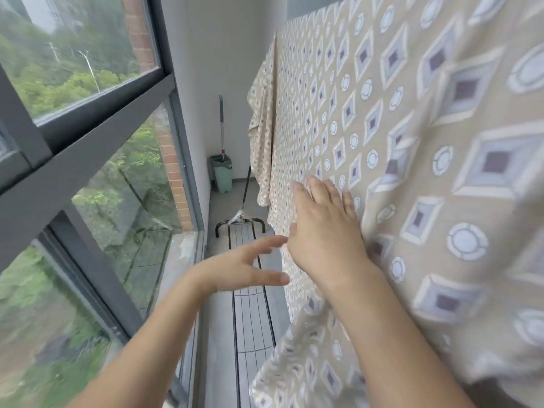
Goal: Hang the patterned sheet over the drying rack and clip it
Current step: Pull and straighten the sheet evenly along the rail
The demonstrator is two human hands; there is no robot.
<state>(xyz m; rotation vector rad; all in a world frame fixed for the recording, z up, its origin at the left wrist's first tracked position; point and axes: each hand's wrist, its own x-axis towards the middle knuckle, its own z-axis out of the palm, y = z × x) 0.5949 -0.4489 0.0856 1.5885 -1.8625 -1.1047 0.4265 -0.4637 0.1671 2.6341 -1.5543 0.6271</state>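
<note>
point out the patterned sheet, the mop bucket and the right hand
patterned sheet (382, 119): head view, on the hanging beige face with diamonds.
mop bucket (222, 177): head view, on its green front wall.
right hand (326, 228): head view, on the back of the hand.

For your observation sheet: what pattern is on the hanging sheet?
Grey-blue diamonds and pale circles on beige, on the sheet; head view.

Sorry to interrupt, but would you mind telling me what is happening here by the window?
A person is hanging a beige sheet patterned with grey diamonds and pale circles, which already drapes down on the right. Their right hand lies flat with straight fingers against the fabric, as if smoothing it. The left hand is open beside the sheet's edge, holding nothing. No clips are visible. A green mop bucket with its mop handle stands in the far corner.
</note>
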